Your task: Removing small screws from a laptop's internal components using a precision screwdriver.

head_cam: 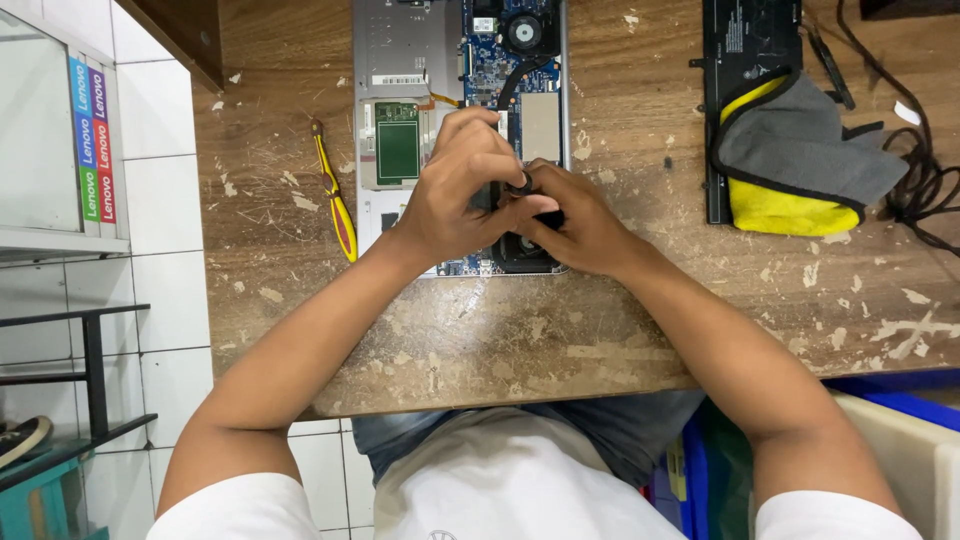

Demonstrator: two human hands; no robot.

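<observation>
An opened laptop [410,60] lies bottom-up on the worn wooden table [500,340], showing a blue circuit board [495,60], a fan [522,32] and a green module [397,148]. My left hand [458,185] and my right hand [580,222] meet over the laptop's near end. Together their fingertips pinch a small black part [518,184] just above a second fan [520,255]. The hands hide most of that part.
A yellow-handled screwdriver [337,200] lies left of the laptop. At the right are a flat black battery pack [745,45], a grey-and-yellow cloth [795,160] and black cables [915,170]. White tiled wall and a black rack [90,380] stand at the left; blue bins [900,410] at lower right.
</observation>
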